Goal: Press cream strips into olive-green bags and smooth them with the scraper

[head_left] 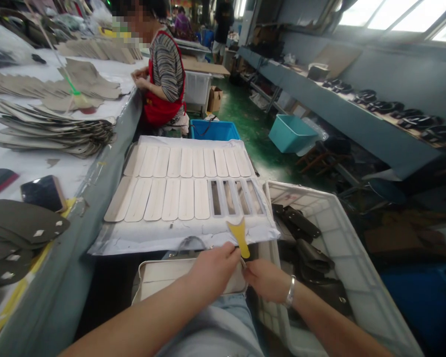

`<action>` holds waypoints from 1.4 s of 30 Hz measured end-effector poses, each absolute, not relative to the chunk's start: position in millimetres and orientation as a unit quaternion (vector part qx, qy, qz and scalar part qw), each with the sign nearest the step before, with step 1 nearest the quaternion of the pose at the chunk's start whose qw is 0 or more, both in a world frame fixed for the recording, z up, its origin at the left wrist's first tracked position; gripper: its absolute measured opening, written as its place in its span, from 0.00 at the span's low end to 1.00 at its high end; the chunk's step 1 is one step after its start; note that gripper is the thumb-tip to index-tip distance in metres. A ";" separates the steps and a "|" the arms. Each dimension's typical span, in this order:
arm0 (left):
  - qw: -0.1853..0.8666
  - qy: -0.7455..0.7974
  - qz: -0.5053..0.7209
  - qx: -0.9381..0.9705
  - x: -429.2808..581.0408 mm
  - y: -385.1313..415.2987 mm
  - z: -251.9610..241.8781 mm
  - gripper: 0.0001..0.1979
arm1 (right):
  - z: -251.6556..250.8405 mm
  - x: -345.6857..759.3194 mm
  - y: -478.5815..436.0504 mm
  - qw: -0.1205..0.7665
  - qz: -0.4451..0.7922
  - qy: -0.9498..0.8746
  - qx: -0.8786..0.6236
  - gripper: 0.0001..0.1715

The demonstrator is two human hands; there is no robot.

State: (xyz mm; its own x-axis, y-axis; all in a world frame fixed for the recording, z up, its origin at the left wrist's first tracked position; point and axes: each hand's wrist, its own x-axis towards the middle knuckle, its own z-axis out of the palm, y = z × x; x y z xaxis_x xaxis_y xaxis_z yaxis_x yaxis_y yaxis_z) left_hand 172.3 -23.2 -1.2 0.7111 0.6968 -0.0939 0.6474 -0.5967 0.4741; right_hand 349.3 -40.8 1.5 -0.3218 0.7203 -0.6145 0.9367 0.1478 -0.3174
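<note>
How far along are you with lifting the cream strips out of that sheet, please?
Done: four slots at the right end of the near row are empty. In hand: the left hand seems to pinch a yellow scraper, the right hand meeting it, over a cream piece. Left: the near row's other strips and the whole far row sit in the sheet.

Floor (245, 116): green, glossy | Wall (401, 74): grey-blue, right side | Windows (394, 15): band high on that wall, bright daylight | Desk (29, 163): long, white top, grey edge, left side | Shelf (357, 124): long, grey, along right wall | Blue crate (213, 130), teal bin (292, 133): on floor, aisle.
</note>
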 end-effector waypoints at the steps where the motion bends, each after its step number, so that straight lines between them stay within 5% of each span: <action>1: 0.247 0.377 0.022 0.893 177.6 -16.5 -0.3 0.14 | -0.2 349.9 -39.8 0.169 -0.318 0.752 0.552 0.20; 19: 0.318 0.283 -0.053 0.903 193.2 32.1 -17.0 0.10 | -10.1 356.3 -37.6 0.191 -0.303 0.785 0.506 0.22; 25: 0.266 0.298 -0.093 0.912 193.8 20.0 -16.9 0.17 | 0.4 346.0 -32.9 0.184 -0.321 0.743 0.558 0.19; 28: 0.260 0.292 -0.105 0.915 191.1 18.9 -16.2 0.17 | -1.3 346.3 -29.0 0.172 -0.369 0.700 0.586 0.19; 31: 0.266 0.287 -0.102 0.915 188.1 20.0 -15.8 0.17 | -14.3 358.7 -30.4 0.141 -0.550 0.581 0.583 0.22; 35: 0.285 0.280 -0.102 0.911 187.1 22.1 -19.1 0.17 | -48.9 380.0 -45.3 -0.048 -0.809 0.339 0.478 0.25; 42: 0.300 0.284 -0.098 0.905 184.2 25.9 -20.6 0.19 | -74.0 379.4 -57.7 -0.122 -0.827 0.294 0.463 0.30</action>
